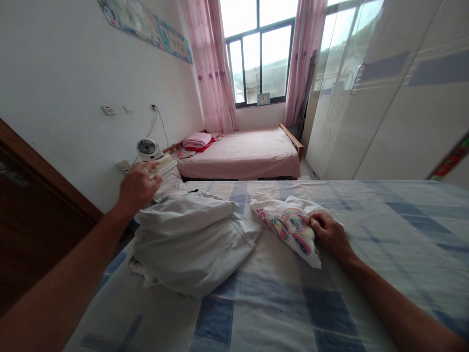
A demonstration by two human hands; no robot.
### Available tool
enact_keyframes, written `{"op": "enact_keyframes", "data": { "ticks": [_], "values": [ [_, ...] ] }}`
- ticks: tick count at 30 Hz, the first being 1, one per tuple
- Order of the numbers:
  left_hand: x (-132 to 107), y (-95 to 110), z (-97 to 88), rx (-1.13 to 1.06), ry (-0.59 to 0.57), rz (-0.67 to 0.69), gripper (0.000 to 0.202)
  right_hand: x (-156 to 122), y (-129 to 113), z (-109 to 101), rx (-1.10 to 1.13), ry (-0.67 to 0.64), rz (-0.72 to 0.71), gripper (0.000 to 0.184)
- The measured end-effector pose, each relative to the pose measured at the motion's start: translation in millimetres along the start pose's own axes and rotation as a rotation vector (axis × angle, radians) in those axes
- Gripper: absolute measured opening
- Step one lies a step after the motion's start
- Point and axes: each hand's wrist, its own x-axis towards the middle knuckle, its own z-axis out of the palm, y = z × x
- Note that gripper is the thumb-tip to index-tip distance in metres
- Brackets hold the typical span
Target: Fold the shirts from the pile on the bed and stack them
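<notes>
A white garment [289,226] with a colourful butterfly-like print lies bunched on the blue-and-white bedsheet [271,303]. My right hand [330,235] pinches its right side between thumb and fingers. To its left rests a heap of pale grey cloth [198,239], loosely crumpled, its layers overlapping. My left hand [141,187] is raised above the left back edge of that heap, fingers apart and slightly blurred, with nothing seen in it.
A small fan [148,148] stands by the left wall, beyond my left hand. Across the room a bed with a pink sheet [249,154] holds folded pink bedding [198,140]. Glossy white wardrobe doors [388,112] line the right side. A brown door [32,220] is at left.
</notes>
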Motion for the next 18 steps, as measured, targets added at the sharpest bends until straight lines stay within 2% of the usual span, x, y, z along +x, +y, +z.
{"op": "enact_keyframes", "data": {
  "ticks": [2, 3, 5, 7, 8, 10, 11, 13, 14, 16, 18],
  "values": [
    [-33, 32, 22.9, 0.021, -0.193, 0.270, 0.042, -2, -2, -1, -0.011, -0.012, -0.014, 0.025],
    [-46, 47, 30.6, 0.054, -0.262, 0.363, 0.038, -2, -4, -1, -0.014, -0.013, -0.019, 0.024],
    [-63, 68, 38.9, 0.124, -0.374, 0.445, 0.021, -3, -5, -2, -0.015, -0.008, -0.027, 0.024],
    [-62, 75, 38.1, 0.158, -0.403, 0.396, 0.021, -3, -5, -3, -0.012, -0.003, -0.034, 0.023],
    [-55, 73, 34.1, 0.153, -0.377, 0.337, 0.021, -3, -5, -3, -0.010, -0.002, -0.040, 0.023],
    [-32, 60, 18.6, 0.113, -0.198, 0.161, 0.019, -3, -5, -3, -0.005, -0.003, -0.047, 0.023],
    [-18, 51, 7.8, 0.094, -0.061, 0.063, 0.019, -3, -4, -3, -0.004, -0.006, -0.047, 0.023],
    [9, 33, -15.0, 0.071, 0.301, -0.113, 0.025, -3, -3, -2, -0.001, -0.012, -0.039, 0.023],
    [20, 25, -24.3, 0.073, 0.420, -0.122, 0.030, -3, -3, -2, 0.000, -0.015, -0.035, 0.023],
    [35, 13, -32.4, 0.096, 0.449, -0.089, 0.033, -2, -2, 0, 0.000, -0.020, -0.038, 0.023],
    [37, 8, -23.0, 0.136, 0.308, -0.076, 0.030, -1, -2, 0, 0.003, -0.020, -0.045, 0.023]
  ]
}}
